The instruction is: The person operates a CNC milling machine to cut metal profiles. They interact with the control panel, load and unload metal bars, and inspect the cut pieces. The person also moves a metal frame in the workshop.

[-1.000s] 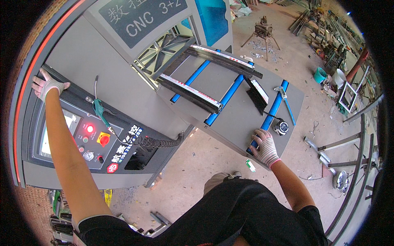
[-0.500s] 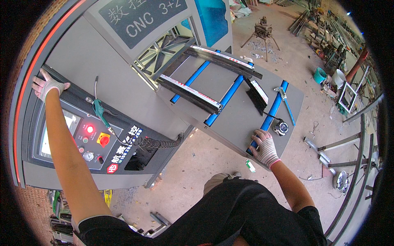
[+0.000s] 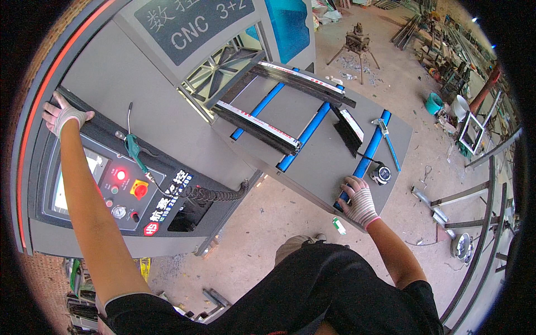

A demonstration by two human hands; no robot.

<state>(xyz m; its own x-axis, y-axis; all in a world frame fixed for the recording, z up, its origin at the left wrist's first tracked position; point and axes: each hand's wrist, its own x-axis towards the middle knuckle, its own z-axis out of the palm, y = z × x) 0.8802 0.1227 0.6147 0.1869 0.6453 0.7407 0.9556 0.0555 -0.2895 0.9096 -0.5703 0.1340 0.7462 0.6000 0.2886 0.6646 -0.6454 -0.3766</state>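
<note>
My left hand (image 3: 67, 114), in a pale glove with bare fingertips, rests with fingers spread on the dark upper rim of the machine's control panel (image 3: 125, 207). My right hand (image 3: 359, 201), in a striped glove, lies at the near edge of the grey table (image 3: 329, 159). Its fingers are apart over the end of a blue strip (image 3: 365, 162). Just beyond it sits a round tape measure (image 3: 381, 174). A caliper (image 3: 389, 142) lies farther off beside the strip. Two long black profiles (image 3: 257, 129) and a short black piece (image 3: 348, 131) lie across the table.
A green air blow gun (image 3: 134, 149) with a coiled hose (image 3: 215, 194) lies on the panel's ledge. The open machine frame (image 3: 223, 75) adjoins the table's far left. A tripod stand (image 3: 357, 42), buckets (image 3: 434, 103) and metal racks (image 3: 469, 223) stand on the floor.
The view has shifted very slightly. Both hands stay in the same places, and nothing on the table has moved.
</note>
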